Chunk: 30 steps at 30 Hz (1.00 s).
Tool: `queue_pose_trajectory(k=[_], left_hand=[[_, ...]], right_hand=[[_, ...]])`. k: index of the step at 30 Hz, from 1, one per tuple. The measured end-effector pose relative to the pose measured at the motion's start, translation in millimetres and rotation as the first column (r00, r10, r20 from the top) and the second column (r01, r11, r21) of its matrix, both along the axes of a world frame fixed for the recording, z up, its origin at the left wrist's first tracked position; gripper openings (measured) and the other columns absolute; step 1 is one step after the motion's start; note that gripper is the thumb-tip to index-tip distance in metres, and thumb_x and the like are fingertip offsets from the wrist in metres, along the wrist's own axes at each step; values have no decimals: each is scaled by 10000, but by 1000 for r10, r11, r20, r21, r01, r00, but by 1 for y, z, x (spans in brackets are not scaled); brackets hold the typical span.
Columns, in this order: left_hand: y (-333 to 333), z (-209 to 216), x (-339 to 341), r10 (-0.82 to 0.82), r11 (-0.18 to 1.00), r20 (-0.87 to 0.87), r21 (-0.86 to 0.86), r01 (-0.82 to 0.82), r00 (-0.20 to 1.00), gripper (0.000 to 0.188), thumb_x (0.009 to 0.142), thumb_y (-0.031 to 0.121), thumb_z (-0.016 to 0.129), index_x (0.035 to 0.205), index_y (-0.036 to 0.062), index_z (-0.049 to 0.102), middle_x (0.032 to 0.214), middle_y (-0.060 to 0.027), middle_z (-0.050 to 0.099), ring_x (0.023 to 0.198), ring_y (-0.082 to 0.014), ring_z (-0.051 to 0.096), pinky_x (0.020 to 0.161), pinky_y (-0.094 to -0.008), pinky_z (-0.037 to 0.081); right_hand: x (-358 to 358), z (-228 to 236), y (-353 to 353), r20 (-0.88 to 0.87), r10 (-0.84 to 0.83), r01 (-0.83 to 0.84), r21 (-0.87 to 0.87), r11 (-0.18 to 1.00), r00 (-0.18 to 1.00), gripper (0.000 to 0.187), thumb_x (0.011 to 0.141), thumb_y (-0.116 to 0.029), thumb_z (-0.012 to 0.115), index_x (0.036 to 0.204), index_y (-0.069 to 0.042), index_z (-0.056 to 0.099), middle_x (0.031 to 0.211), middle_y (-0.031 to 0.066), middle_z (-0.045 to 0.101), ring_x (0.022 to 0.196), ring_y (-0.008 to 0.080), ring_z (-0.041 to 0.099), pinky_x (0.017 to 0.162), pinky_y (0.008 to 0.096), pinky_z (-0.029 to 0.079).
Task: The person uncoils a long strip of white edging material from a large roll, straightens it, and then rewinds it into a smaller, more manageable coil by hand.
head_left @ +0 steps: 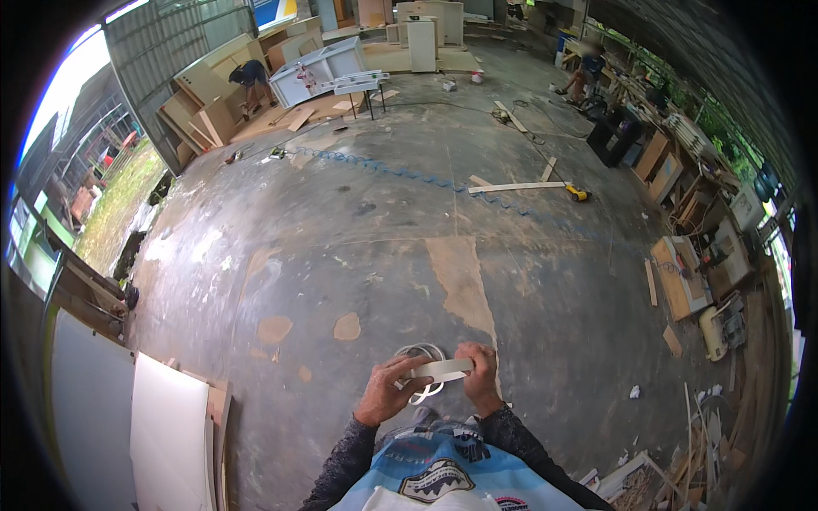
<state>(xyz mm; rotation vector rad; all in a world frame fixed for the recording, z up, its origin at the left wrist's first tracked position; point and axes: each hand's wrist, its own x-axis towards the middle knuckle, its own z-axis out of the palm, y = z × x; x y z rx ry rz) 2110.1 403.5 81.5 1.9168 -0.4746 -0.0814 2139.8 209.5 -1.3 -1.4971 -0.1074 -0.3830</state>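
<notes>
In front of my body I hold a loosely coiled white edge-banding strip (446, 367). My left hand (383, 390) is closed around its left part, thumb and fingers pinching the flat band. At the other end of that stretch, my right hand (482, 376) grips the band, its fingers curled. Between the hands a flat length runs nearly level, and thinner loops of the coil show above and below it. The fingers hide some of the strip.
A blue coiled air hose (375, 163) crosses the floor ahead, near a wooden strip (515, 186) and a yellow power tool (578, 194). White panels (166, 430) lean at lower left. Wood offcuts (694, 456) lie at lower right. Two people work farther off.
</notes>
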Motion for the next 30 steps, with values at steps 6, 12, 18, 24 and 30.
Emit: queue_pose_trajectory(k=[6, 12, 18, 24, 30], left_hand=[[4, -7, 0, 29, 992, 124, 114, -43, 992, 388, 807, 86, 768, 1177, 35, 661, 947, -128, 686, 805, -245, 655, 689, -360, 521], [8, 2, 1, 130, 991, 147, -53, -123, 981, 365, 810, 74, 755, 1164, 46, 671, 896, -105, 669, 756, -225, 637, 642, -354, 499], [13, -1, 6, 105, 987, 140, -136, -86, 985, 401, 800, 47, 757, 1190, 35, 663, 908, -107, 671, 752, -230, 629, 644, -349, 495], [5, -1, 2, 77, 996, 161, -50, -70, 984, 391, 795, 30, 755, 1176, 37, 670, 948, -105, 686, 763, -243, 639, 653, -357, 500], [15, 3, 3, 137, 988, 148, -84, -126, 979, 371, 783, 15, 756, 1145, 41, 677, 919, -106, 687, 759, -240, 642, 683, -348, 512]], right_hand=[[0, 24, 5, -25, 123, -125, -283, 951, 992, 355, 933, -227, 548, 656, -10, 594, 577, 115, 558, 541, 240, 566, 557, 366, 424], [0, 16, 19, -298, 126, -121, 36, 992, 946, 372, 933, -252, 587, 650, -14, 628, 575, 71, 570, 555, 232, 577, 490, 371, 396], [15, 14, 15, -107, 287, -207, 464, 861, 952, 314, 935, -190, 555, 672, -22, 587, 580, 92, 517, 545, 187, 521, 553, 346, 411], [-2, 45, 24, 51, 80, -48, -453, 890, 995, 324, 941, -206, 554, 682, -16, 593, 565, 65, 513, 541, 177, 513, 542, 333, 406], [10, 26, 17, -98, 216, -108, 625, 773, 971, 380, 941, -165, 547, 597, -6, 527, 548, -19, 435, 517, 138, 445, 533, 309, 378]])
